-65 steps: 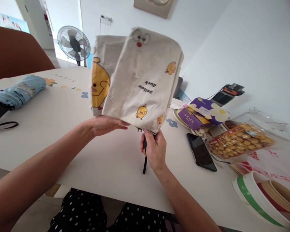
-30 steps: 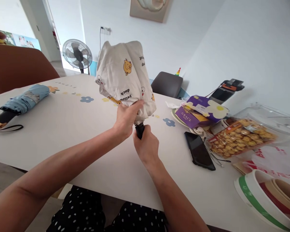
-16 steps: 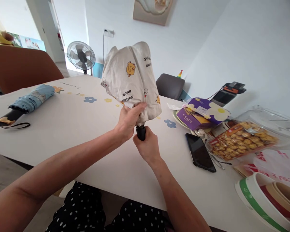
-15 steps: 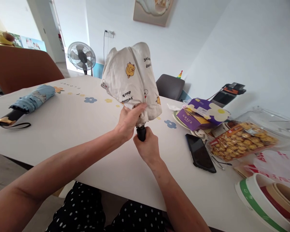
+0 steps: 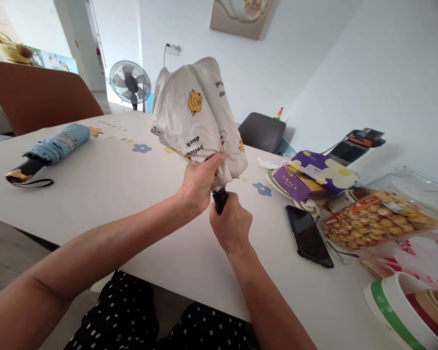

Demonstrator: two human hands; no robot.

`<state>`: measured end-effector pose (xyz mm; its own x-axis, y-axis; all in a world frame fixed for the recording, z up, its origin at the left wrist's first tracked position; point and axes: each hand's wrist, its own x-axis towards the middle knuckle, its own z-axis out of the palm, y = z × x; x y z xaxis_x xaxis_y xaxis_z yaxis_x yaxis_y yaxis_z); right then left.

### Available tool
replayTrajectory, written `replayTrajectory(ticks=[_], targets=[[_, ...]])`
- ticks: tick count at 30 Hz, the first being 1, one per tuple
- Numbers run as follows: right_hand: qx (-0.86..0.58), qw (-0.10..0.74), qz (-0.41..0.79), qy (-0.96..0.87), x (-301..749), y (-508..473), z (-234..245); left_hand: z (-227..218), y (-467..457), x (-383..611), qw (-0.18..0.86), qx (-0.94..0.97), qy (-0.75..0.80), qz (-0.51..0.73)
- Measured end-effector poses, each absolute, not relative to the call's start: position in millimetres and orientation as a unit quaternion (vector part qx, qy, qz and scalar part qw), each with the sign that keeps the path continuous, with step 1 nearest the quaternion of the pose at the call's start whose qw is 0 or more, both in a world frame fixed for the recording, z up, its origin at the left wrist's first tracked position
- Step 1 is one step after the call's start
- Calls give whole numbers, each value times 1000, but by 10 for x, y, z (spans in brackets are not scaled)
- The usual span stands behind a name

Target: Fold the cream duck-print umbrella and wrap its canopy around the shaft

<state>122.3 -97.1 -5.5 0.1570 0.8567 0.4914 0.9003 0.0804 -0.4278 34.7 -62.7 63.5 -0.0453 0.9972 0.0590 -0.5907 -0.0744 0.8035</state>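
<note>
Well, the right hand (image 5: 232,219) grips the black handle (image 5: 220,200) of the white umbrella (image 5: 201,119) above the table (image 5: 105,194); the left hand (image 5: 200,183) clasps its gathered cloth (image 5: 224,170); a blue umbrella (image 5: 61,143) lies leftward.

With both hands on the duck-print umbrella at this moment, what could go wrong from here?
1. The white canopy puffs out in loose folds above the left hand, so it might spread if that grip slackens.
2. The left hand sits just above the black handle that the right hand grips; skin might get pinched there.
3. A swing rightward might knock the phone or purple box.
</note>
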Motion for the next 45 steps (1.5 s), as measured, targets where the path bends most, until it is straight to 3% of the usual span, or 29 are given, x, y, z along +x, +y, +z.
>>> replayTrajectory(ticks=[6,18,22,28,36,45], targets=[[-609,421,240,-628,1223,-1015,26,610,-607,325,624,382,270,626],[-510,422,540,-520,1201,-981,139,263,-416,30,624,438,300,573],[-517,429,523,-525,1201,-943,110,278,-492,50,578,513,316,550],[-604,457,402,-514,1177,-917,-24,331,-478,58,482,549,347,588],[-623,495,386,-467,1202,-893,-2,332,-303,-139,537,428,385,617],[-608,529,389,-447,1273,-878,-1,347,-241,-272,377,387,445,714]])
